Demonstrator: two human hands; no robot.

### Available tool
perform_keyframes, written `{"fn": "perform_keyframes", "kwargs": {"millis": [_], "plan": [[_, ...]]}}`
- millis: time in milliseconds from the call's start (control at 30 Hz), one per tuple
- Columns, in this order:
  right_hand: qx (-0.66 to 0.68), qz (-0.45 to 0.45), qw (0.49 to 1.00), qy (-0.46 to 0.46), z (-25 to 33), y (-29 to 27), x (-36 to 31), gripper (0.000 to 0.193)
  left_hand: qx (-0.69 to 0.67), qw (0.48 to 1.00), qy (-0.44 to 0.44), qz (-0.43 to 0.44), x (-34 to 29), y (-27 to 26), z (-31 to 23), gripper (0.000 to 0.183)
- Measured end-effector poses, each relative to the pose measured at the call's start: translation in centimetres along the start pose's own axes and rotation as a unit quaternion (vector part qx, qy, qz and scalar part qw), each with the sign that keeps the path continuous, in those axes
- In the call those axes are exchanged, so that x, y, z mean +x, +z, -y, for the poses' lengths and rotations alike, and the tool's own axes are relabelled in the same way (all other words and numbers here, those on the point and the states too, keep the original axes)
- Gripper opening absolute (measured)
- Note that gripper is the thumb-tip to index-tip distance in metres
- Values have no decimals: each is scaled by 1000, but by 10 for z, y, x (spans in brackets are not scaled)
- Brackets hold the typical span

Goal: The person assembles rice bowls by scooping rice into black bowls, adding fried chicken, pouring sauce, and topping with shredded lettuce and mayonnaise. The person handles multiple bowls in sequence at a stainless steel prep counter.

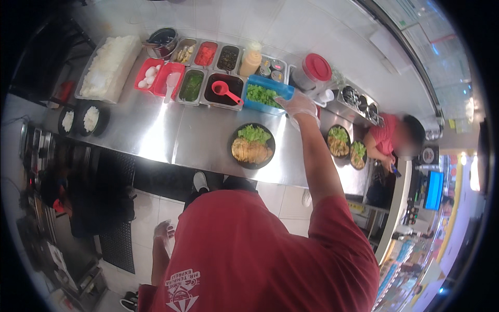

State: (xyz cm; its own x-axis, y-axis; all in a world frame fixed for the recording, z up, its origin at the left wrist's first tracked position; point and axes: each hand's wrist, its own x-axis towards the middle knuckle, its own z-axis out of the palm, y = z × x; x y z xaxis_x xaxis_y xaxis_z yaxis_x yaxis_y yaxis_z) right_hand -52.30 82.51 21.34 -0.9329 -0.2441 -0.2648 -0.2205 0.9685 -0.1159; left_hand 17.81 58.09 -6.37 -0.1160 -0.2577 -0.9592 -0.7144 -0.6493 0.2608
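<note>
My right hand [300, 107], in a clear plastic glove, reaches over the right end of a blue tub [267, 108]. Its fingertips are at the chopped green lettuce [261, 95] inside; the glove and blur hide whether they grip any. Nearer to me on the steel counter sits a black bowl [253, 165] with sliced browned meat [251, 151] and lettuce on top. My left hand [165, 230], gloved too, hangs low at my left side, away from the counter. Its fingers are loosely apart with nothing in them.
Left of the tub stand sauce and topping pans [217, 106], a red ladle [224, 89], eggs [149, 77] and a rice bin [110, 70]. Two rice bowls [91, 119] sit far left. Two filled bowls [339, 141] are at right, near a co-worker [384, 138]. A lidded pitcher [312, 73] stands behind my hand.
</note>
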Motion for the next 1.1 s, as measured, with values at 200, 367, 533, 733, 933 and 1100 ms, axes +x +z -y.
{"fn": "perform_keyframes", "kwargs": {"millis": [200,367,533,733,933,1100], "plan": [[238,-119,957,-115,61,34,104,104,-22,998,-16,-55,-45,59,12,53],[227,-90,964,-102,116,97,170,86,-85,994,17,-59,-98,87,65,46],[78,-135,978,-140,87,132,207,79,-127,980,-26,-151,-143,105,109,41],[150,-306,921,-188,43,83,200,54,-230,958,-87,-148,-140,126,176,33],[512,-226,738,-377,22,-134,85,56,-293,950,-19,-103,-102,105,223,27],[645,-132,656,-369,-15,-208,-44,74,-136,983,97,-78,-47,22,236,35]]}}
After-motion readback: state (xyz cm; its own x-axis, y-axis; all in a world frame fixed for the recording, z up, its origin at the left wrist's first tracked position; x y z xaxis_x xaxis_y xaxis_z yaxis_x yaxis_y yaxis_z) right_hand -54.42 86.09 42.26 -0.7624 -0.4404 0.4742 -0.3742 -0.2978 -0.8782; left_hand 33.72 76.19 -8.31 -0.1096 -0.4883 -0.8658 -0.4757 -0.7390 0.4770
